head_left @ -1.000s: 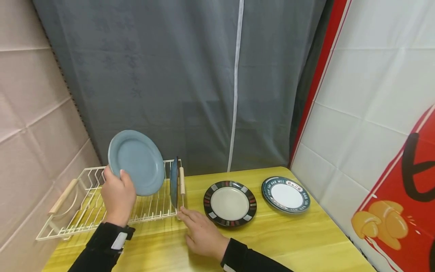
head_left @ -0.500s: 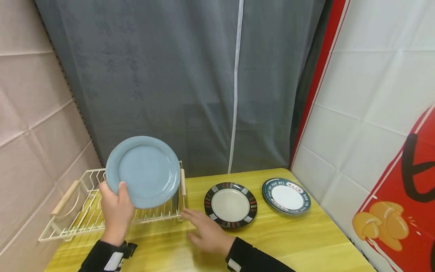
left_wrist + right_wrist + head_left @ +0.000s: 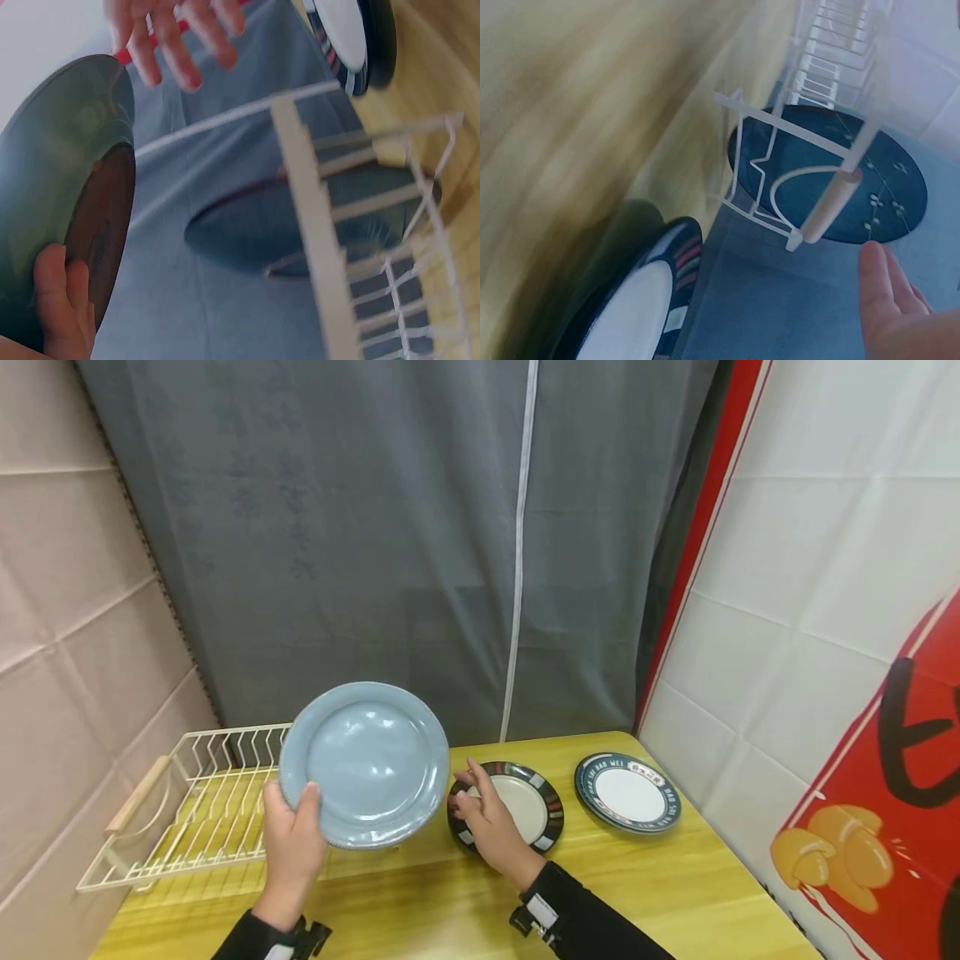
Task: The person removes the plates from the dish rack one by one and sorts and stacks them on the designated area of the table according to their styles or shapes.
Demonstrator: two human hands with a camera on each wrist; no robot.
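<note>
My left hand (image 3: 292, 852) grips a light blue plate (image 3: 365, 764) by its lower left rim, thumb on the front. The plate is tilted up in the air, its face toward the head camera. In the left wrist view, fingers (image 3: 56, 292) lie against its underside. My right hand (image 3: 495, 827), fingers loosely extended, holds nothing and hovers close to the blue plate's right edge, overlapping a black-rimmed plate (image 3: 532, 806) on the table. A dark teal plate (image 3: 892, 165) with a small flower pattern stands on edge in the white wire dish rack (image 3: 217, 793); the blue plate hides it in the head view.
White plates with teal lettered rims (image 3: 630, 793) lie stacked at the right of the wooden table (image 3: 637, 893). The rack has wooden handles (image 3: 138, 795) at its ends. A grey curtain (image 3: 360, 543) hangs behind, with white sheets at both sides.
My left hand has carried the blue plate to the right, away from over the rack, and turned its face toward me. My right hand has left the rack's corner and moved up and right.
</note>
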